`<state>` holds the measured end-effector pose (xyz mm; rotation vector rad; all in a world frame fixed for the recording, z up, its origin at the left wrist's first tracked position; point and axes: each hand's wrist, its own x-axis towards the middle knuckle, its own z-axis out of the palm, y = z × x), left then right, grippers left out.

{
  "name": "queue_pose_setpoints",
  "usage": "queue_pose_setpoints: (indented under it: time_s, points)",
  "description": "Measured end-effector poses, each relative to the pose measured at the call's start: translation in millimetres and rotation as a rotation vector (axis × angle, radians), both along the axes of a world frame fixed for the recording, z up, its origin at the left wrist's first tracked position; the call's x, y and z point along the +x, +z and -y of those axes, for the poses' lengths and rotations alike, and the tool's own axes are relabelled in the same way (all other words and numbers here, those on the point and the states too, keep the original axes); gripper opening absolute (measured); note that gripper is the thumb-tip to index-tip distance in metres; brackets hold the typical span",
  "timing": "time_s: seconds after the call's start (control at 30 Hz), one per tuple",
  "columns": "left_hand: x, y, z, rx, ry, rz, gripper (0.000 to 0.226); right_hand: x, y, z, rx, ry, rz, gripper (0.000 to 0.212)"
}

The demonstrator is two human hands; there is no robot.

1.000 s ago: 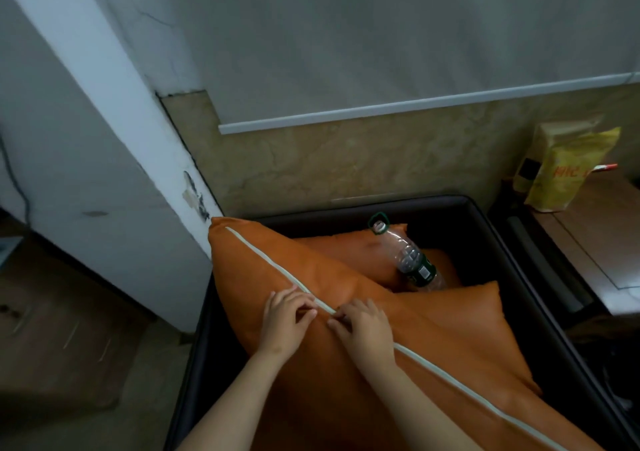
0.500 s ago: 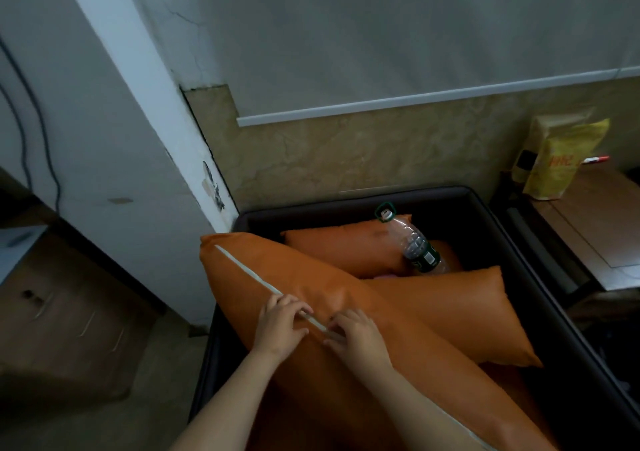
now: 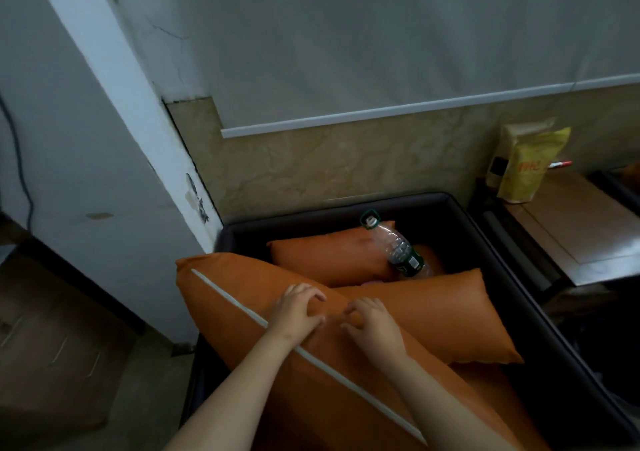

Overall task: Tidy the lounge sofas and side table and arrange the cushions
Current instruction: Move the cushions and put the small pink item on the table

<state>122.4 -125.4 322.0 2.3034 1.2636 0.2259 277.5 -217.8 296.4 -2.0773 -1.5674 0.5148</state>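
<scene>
A grey wall fills the upper part of the view, with a band of beige marble panel under a white strip. Below it stands a dark sofa, and its black rim goes around the seat on the far side and on the right side. The large orange cushion is the biggest thing on the sofa; it stands on its edge, tilted, over the left side of the seat, and a white piping runs along its top from the far left corner toward the camera. A second orange cushion lies just behind it to the right and touches it. A third orange cushion lies further back, near the back rim of the sofa. To the right of the sofa stands a brown wooden side table, and on its far corner a yellow bag leans against a paper bag. A clear plastic bottle with a green label lies tilted on the third cushion, its neck pointing to the back rim. The left hand and the right hand are close together on the top edge of the large orange cushion, and both grip its cover with curled fingers and thumb. A red and white pen shows beside the yellow bag.
</scene>
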Motion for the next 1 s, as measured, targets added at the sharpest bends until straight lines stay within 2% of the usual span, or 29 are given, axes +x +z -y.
queue_pose_setpoints:
  time_s: [0.17,0.5,0.77,1.0]
  points:
    - [34.4,-4.2,-9.7,-0.058,-0.042,0.056,0.026,33.2,0.7,-0.1,0.007,-0.09,0.015,0.024]
    - [119.5,-27.8,-34.9,-0.111,-0.067,0.049,0.028,113.8,-14.3,-20.8,-0.014,-0.166,-0.021,0.028]
    - [171.4,-61.7,-60.2,-0.23,0.033,0.074,0.025,168.6,-46.5,-50.1,-0.12,-0.172,-0.139,0.027]
    - [185.6,-108.4,-70.7,-0.344,0.149,0.088,0.026,191.8,-77.6,-71.9,-0.184,-0.139,-0.182,0.027]
